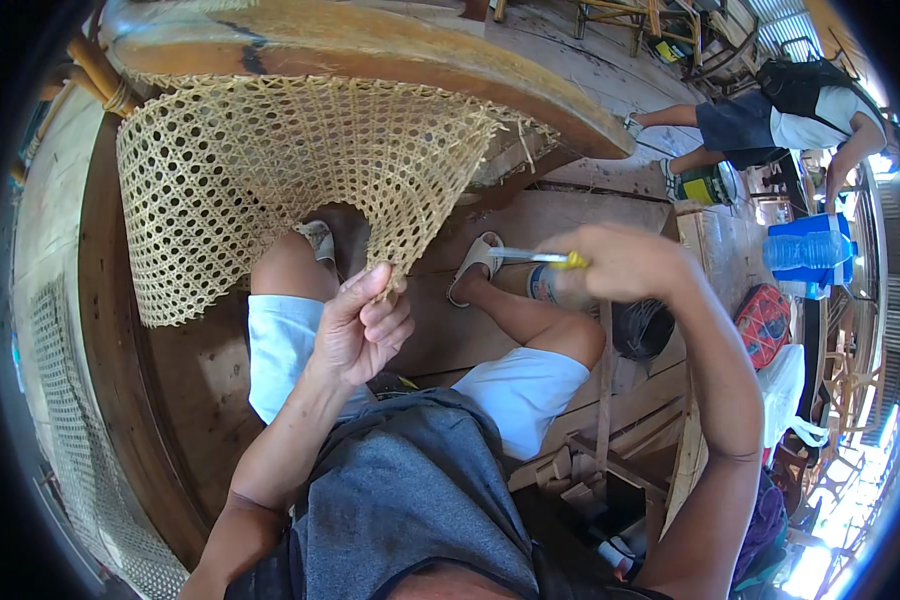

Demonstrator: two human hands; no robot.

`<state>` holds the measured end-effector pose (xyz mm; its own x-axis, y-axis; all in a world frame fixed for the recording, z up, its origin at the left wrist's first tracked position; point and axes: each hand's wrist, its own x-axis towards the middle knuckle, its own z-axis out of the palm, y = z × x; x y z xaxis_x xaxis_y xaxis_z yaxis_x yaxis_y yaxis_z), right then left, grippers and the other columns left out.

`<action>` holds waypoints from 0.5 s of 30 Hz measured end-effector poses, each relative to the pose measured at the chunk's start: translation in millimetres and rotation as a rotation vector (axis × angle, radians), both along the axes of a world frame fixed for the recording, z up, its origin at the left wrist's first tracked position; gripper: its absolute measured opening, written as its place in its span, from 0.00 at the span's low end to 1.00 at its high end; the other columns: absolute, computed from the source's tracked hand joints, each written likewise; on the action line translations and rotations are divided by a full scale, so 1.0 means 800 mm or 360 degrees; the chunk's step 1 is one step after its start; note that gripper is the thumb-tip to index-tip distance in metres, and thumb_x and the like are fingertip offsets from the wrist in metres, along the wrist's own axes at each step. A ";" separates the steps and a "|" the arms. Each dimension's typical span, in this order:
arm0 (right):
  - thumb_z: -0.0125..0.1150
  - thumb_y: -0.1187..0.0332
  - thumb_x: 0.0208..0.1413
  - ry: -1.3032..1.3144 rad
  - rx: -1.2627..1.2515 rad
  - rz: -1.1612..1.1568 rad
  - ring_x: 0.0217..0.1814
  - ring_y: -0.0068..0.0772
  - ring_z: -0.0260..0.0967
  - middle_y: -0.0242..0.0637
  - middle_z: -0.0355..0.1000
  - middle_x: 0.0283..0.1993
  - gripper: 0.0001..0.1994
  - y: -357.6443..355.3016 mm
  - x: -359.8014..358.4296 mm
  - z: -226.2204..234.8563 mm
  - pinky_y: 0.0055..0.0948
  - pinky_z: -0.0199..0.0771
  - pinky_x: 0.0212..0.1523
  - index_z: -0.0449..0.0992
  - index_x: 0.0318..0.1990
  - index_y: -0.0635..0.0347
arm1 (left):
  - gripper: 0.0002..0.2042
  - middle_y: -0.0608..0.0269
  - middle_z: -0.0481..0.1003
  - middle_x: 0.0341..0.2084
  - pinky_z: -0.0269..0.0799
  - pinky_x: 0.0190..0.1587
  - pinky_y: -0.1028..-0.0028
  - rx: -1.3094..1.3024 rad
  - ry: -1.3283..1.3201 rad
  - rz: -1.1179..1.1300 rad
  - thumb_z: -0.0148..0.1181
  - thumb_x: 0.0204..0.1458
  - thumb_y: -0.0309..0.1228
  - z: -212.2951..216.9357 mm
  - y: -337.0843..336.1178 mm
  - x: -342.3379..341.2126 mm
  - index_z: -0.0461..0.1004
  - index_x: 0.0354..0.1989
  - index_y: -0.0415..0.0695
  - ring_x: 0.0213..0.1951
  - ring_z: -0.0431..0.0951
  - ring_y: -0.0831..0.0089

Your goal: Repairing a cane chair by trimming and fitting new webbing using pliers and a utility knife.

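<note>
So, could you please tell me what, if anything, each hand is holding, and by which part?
The left hand pinches the woven cane sheet by its lower corner; the right hand grips a blurred metal-shafted tool by its yellow handle.

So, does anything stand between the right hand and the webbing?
Nothing visible does: the gap from the tool in the right hand to the webbing looks open. The left hand pinches the webbing's lower tip.
</note>
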<state>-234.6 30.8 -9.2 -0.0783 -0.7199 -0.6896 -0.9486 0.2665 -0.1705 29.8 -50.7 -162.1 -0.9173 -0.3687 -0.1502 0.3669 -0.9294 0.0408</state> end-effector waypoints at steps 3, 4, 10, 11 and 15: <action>0.57 0.63 0.49 -0.0057 -0.0033 -0.0179 0.48 0.52 0.70 0.53 0.73 0.43 0.19 -0.009 0.008 -0.001 0.40 0.68 0.48 0.72 0.47 0.62 | 0.11 0.75 0.60 0.11 0.56 0.18 0.82 -0.0027 0.0042 -0.0039 0.49 0.61 0.32 -0.002 -0.002 0.000 0.71 0.34 0.37 0.14 0.59 0.84; 0.57 0.62 0.49 0.0016 -0.0171 -0.0260 0.47 0.51 0.70 0.53 0.73 0.41 0.18 -0.017 0.001 -0.003 0.39 0.68 0.47 0.73 0.45 0.63 | 0.11 0.75 0.60 0.11 0.56 0.18 0.82 -0.0031 0.0037 -0.0020 0.49 0.61 0.32 -0.004 0.001 -0.002 0.71 0.35 0.36 0.14 0.59 0.84; 0.57 0.62 0.50 -0.0270 -0.0553 -0.0135 0.36 0.35 0.67 0.43 0.72 0.31 0.17 -0.075 -0.045 0.001 0.34 0.66 0.39 0.71 0.40 0.68 | 0.12 0.74 0.61 0.12 0.56 0.19 0.81 -0.0065 -0.0027 0.0041 0.49 0.61 0.33 0.002 0.018 -0.014 0.71 0.35 0.35 0.14 0.58 0.84; 0.57 0.62 0.50 -0.0278 -0.0550 -0.0117 0.36 0.35 0.67 0.43 0.72 0.31 0.17 -0.084 -0.042 0.003 0.34 0.66 0.39 0.71 0.40 0.68 | 0.12 0.74 0.61 0.12 0.56 0.19 0.81 -0.0078 -0.0041 0.0043 0.49 0.61 0.33 0.002 0.020 -0.015 0.71 0.35 0.35 0.14 0.59 0.83; 0.55 0.55 0.54 -0.0124 -0.0474 0.0041 0.30 0.31 0.66 0.38 0.69 0.25 0.21 -0.108 -0.030 0.003 0.31 0.66 0.35 0.72 0.39 0.69 | 0.11 0.74 0.61 0.12 0.57 0.19 0.81 -0.0096 -0.0025 0.0054 0.49 0.61 0.33 -0.002 0.024 -0.013 0.71 0.35 0.36 0.15 0.59 0.83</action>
